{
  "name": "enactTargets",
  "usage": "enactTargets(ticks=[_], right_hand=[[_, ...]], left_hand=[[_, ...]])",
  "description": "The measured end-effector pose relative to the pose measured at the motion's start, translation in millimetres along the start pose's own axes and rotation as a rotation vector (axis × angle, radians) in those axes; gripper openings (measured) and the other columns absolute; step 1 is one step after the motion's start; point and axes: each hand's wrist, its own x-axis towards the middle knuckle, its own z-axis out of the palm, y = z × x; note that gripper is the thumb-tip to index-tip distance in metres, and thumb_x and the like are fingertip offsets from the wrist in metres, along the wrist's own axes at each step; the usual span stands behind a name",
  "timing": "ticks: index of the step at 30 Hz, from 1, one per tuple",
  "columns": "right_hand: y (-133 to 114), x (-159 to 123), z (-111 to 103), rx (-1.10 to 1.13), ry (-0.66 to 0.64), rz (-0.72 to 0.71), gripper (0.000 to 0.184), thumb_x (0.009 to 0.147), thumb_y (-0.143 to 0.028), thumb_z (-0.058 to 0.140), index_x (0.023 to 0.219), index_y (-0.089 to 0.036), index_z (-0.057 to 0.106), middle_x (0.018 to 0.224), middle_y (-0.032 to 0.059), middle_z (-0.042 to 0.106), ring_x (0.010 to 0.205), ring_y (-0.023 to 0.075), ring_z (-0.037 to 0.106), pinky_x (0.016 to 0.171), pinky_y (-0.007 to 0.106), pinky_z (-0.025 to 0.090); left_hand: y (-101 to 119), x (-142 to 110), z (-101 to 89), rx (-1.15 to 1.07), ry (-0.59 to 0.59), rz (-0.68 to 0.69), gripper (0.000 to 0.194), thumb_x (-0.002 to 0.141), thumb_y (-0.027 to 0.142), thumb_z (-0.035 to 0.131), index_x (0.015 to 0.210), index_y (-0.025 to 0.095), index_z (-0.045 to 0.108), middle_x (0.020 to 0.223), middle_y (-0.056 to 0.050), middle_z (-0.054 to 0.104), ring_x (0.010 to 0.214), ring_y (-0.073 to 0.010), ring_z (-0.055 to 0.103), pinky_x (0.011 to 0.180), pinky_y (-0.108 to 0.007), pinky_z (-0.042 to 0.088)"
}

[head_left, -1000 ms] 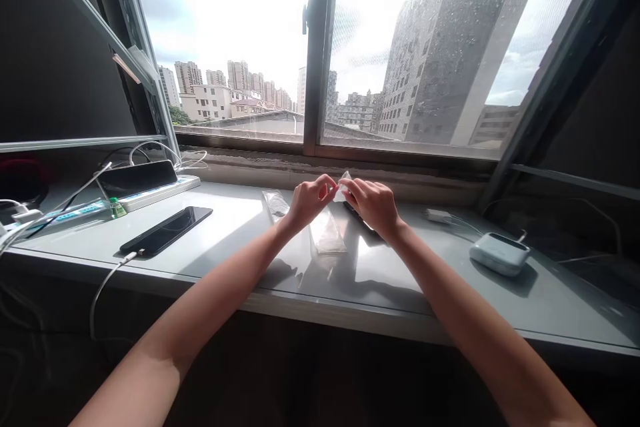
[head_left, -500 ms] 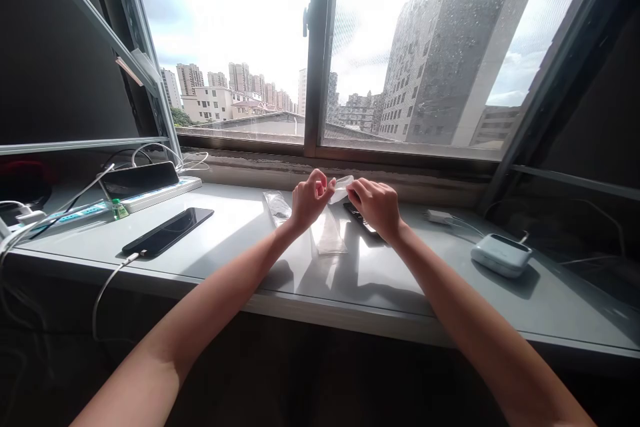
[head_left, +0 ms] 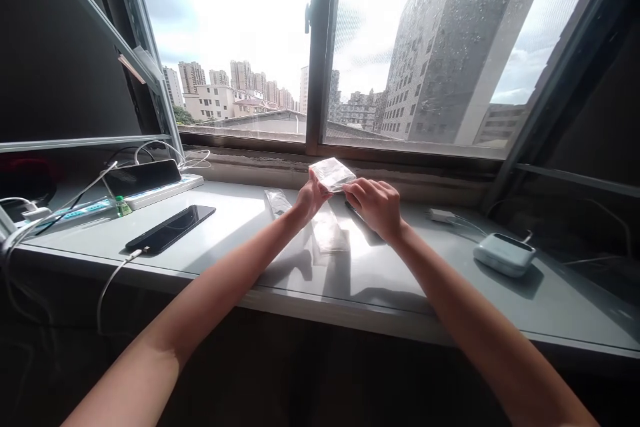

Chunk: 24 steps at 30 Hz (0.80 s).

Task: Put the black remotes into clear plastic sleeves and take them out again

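Note:
A small clear plastic bag with whitish contents I cannot make out is held up above the desk. My left hand grips its left side from below, fingers partly behind it. At its lower right corner, my right hand pinches the edge between thumb and fingers. Beneath my hands another clear plastic bag lies flat on the desk. Left of it is a further clear packet, partly covered by my left hand. A dark flat device lies under my right hand, mostly hidden.
On the left, a black phone lies plugged into a white cable; behind it a second phone leans by a power strip and a small green bottle. On the right are a light blue case and a white charger.
The bag has turned so its broad face now shows, and it sits slightly higher. My left hand has rolled beneath it; my right hand stays at the edge.

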Motion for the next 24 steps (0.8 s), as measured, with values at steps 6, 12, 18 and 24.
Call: enactTargets(ticks=[6, 12, 18, 24], right_hand=[[-9.2, 0.6, 4.3, 0.023, -0.067, -0.04, 0.025, 0.099, -0.022, 0.048, 0.08, -0.021, 0.065, 0.076, 0.0002, 0.067, 0.064, 0.0126, 0.054, 0.06, 0.03, 0.027], [-18.1, -0.1, 9.3, -0.019, -0.077, -0.127, 0.028, 0.097, -0.015, 0.049, 0.075, -0.021, 0.063, 0.07, -0.0011, 0.064, 0.059, 0.0115, 0.049, 0.058, 0.03, 0.025], [-24.1, -1.5, 12.5, -0.05, -0.041, -0.204, 0.024, 0.091, -0.007, 0.053, 0.074, -0.02, 0.063, 0.07, -0.0029, 0.064, 0.057, 0.0102, 0.046, 0.058, 0.029, 0.024], [-21.6, -4.5, 17.1, -0.047, -0.063, -0.295, 0.025, 0.087, 0.0, 0.053, 0.077, -0.019, 0.067, 0.072, -0.0016, 0.065, 0.057, 0.0097, 0.048, 0.059, 0.028, 0.026]], left_hand=[[11.3, -9.4, 7.6, -0.233, -0.148, -0.055, 0.074, 0.094, 0.07, 0.023, 0.141, 0.017, 0.045, 0.125, -0.016, 0.064, 0.121, -0.03, 0.058, 0.101, -0.047, 0.048], [22.1, -1.0, -0.9, -0.233, -0.026, -0.033, 0.069, 0.094, 0.068, 0.024, 0.13, 0.018, 0.055, 0.122, -0.015, 0.065, 0.118, -0.0295, 0.058, 0.097, -0.046, 0.05], [34.8, 6.7, -4.6, -0.542, 0.205, -0.183, 0.075, 0.096, 0.065, 0.016, 0.116, 0.01, 0.064, 0.089, -0.011, 0.069, 0.078, -0.0188, 0.066, 0.079, -0.029, 0.055], [31.7, 9.2, -9.5, -0.621, 0.362, -0.329, 0.071, 0.094, 0.066, 0.027, 0.105, 0.008, 0.067, 0.067, -0.007, 0.062, 0.057, -0.0166, 0.061, 0.058, -0.026, 0.051]])
